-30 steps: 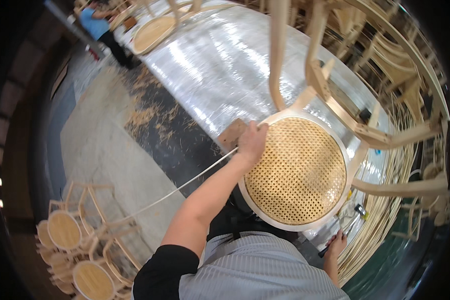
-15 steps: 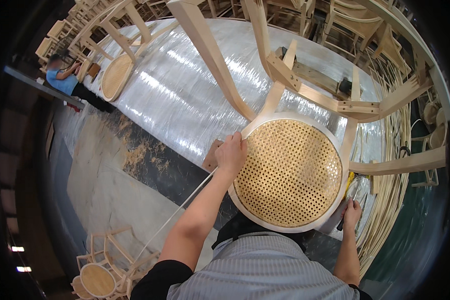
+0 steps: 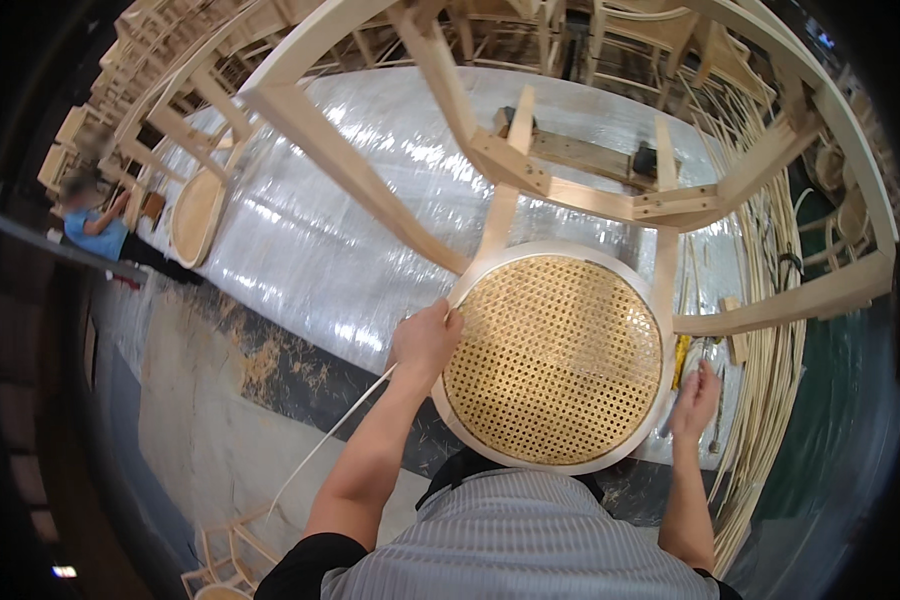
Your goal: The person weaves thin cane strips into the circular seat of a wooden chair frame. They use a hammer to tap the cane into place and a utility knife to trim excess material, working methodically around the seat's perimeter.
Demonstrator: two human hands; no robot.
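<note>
I have my left hand (image 3: 425,342) pressed to the left rim of the round cane seat (image 3: 553,358), fingers pinched shut on a thin cane strand (image 3: 332,434) that trails away from the grip, down and outward past my forearm. Holding it right at the rim looks meant to keep the strand taut where it meets the weave. The chair frame (image 3: 530,170) is upturned, legs rising beyond the grip, so the seat faces me. My right hand (image 3: 695,402) sits just off the seat's far edge, curled around something slim, possibly a small tool; I cannot tell. Loose cane lengths (image 3: 770,330) lie beyond it on the foil-covered bench (image 3: 370,200).
</note>
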